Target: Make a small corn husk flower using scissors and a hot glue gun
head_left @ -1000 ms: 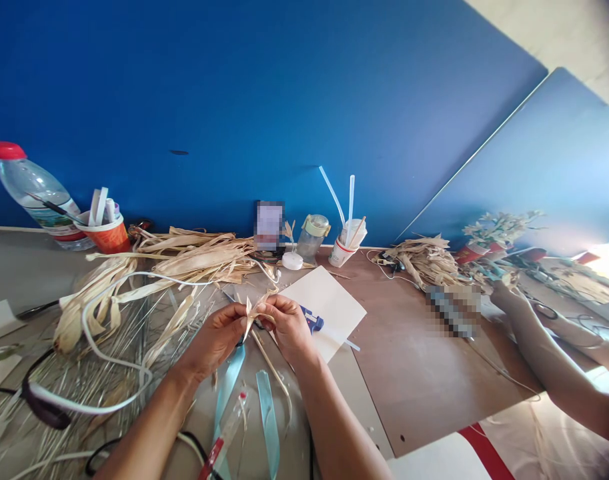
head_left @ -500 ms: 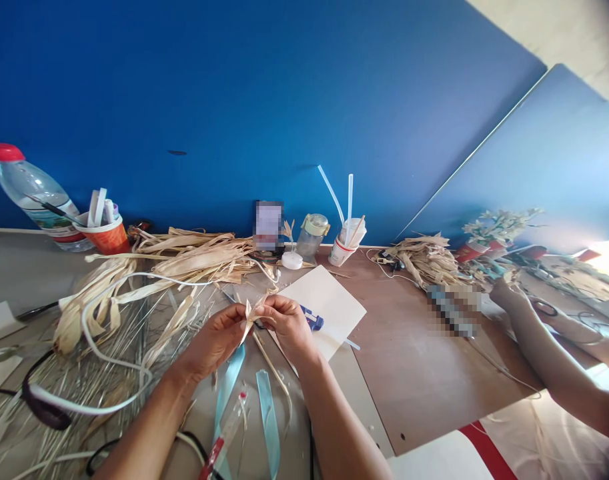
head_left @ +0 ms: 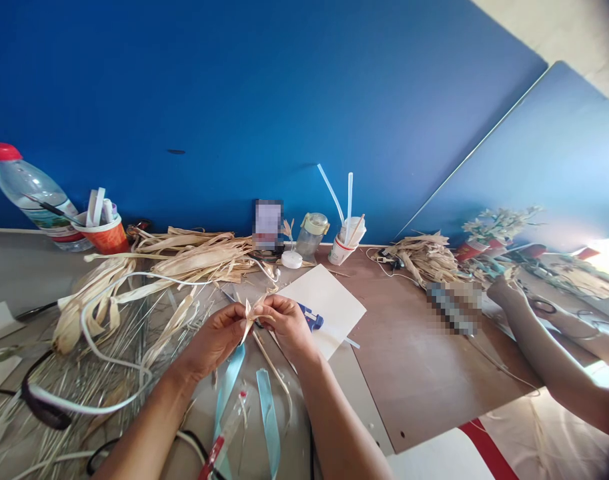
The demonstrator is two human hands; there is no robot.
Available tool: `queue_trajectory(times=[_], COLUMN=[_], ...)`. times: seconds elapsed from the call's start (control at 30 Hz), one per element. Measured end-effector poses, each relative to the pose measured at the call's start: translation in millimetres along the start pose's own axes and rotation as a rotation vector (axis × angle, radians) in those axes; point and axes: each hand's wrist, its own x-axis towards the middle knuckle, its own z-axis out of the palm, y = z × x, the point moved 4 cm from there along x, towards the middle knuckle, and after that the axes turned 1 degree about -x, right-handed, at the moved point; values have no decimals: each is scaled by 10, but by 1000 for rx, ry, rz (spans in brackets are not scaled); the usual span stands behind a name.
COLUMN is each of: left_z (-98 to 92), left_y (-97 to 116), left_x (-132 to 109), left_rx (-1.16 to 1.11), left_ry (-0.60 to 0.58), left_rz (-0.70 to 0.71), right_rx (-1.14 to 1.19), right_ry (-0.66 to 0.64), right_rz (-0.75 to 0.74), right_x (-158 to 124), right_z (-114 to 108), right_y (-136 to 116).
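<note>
Between my two hands is a small piece of folded dried corn husk [head_left: 249, 320], pale and pointed at the top. My left hand [head_left: 220, 337] pinches its left side with thumb and fingers. On the other side my right hand [head_left: 285, 323] grips it between thumb and forefinger, fingers curled. Below them lie light blue ribbon strips [head_left: 269, 417] and a clear pen-like tube with red ends [head_left: 227, 433]. A thin dried stalk [head_left: 274, 373] runs down past my right wrist. Partly behind my right hand, a blue tool [head_left: 311, 318] rests on a white sheet [head_left: 329, 300].
Dried corn husks [head_left: 194, 257] heap at the back left, above scattered thin wires [head_left: 119, 373] and a white cable [head_left: 87, 323]. A bottle [head_left: 34, 193], an orange cup [head_left: 104, 233], a jar [head_left: 313, 233] and a straw cup [head_left: 343, 250] line the blue partition. At right, another person's arms [head_left: 549, 353] reach in.
Almost nothing differs. Both hands keep their hold on the husk in the same place, and the view has shifted very slightly.
</note>
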Motion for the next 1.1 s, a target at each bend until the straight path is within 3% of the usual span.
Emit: queue_trajectory(times=[0.37, 0.63, 0.9, 1.1], left_z=[31, 21, -41, -45], left_y=[30, 43, 18, 44], left_x=[-2, -2, 9, 16], left_rx=[45, 96, 108, 113], left_ry=[-1, -4, 24, 42], left_rz=[-14, -14, -21, 11], right_rx=[224, 208, 288, 163], right_ry=[52, 85, 259, 328], right_rz=[50, 27, -33, -61], right_x=[27, 40, 81, 119], right_z=[-83, -108, -345, -395], right_y=[38, -26, -56, -56])
